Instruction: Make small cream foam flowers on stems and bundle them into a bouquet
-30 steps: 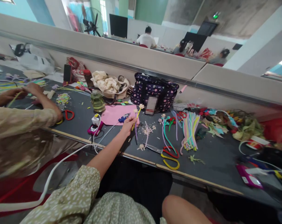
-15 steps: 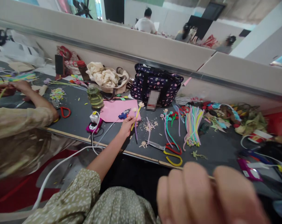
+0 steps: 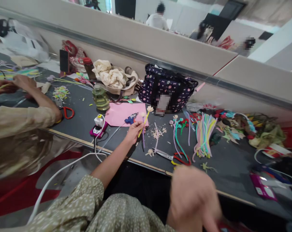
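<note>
Yellow-stemmed flower (image 3: 147,116) is pinched by left hand (image 3: 133,132) near worktop (image 3: 83,119) front edge; grip of blurred right hand (image 3: 191,190) cannot be determined.

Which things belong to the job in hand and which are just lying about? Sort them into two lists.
Likely part of the job:
yellow-stemmed flower, held in the left hand
scissors
bundle of fuzzy stems

Probably just lying about:
dotted bag
phone
bottle of greenish liquid
cream cloth
</note>
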A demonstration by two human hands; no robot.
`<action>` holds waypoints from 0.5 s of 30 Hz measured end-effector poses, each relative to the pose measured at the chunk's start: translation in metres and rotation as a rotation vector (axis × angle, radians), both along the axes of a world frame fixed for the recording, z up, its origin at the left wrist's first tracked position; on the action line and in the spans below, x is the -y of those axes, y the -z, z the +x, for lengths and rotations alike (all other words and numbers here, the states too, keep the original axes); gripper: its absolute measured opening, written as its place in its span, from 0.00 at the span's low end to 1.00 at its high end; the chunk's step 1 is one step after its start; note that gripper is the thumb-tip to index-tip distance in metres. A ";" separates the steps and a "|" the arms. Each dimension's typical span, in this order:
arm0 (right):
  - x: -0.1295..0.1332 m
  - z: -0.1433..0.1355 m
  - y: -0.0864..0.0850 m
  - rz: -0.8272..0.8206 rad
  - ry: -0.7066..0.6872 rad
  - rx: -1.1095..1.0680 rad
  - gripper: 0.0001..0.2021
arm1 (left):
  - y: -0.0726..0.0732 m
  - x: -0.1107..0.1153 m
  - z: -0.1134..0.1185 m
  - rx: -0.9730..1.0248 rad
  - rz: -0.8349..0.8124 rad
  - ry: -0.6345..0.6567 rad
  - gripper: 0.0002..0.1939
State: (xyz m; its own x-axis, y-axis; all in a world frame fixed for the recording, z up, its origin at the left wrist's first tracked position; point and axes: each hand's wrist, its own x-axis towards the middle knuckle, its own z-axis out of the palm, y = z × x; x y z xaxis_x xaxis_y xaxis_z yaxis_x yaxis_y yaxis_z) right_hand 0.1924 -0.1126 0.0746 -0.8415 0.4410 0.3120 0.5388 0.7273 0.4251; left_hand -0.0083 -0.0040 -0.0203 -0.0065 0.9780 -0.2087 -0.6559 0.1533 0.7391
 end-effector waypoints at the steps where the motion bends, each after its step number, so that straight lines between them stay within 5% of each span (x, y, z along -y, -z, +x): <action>1: -0.014 -0.005 0.007 -0.042 0.042 -0.167 0.15 | 0.000 0.001 0.002 0.005 0.006 0.010 0.17; 6: -0.088 -0.042 0.046 -0.759 0.381 -1.332 0.14 | -0.004 0.006 0.014 0.022 0.034 0.051 0.17; 9: -0.112 -0.060 0.058 -1.021 0.398 -1.528 0.15 | -0.007 0.008 0.018 0.017 0.051 0.065 0.16; 15: -0.122 -0.069 0.061 -1.029 0.420 -1.589 0.15 | -0.010 -0.001 0.015 -0.017 0.067 0.069 0.14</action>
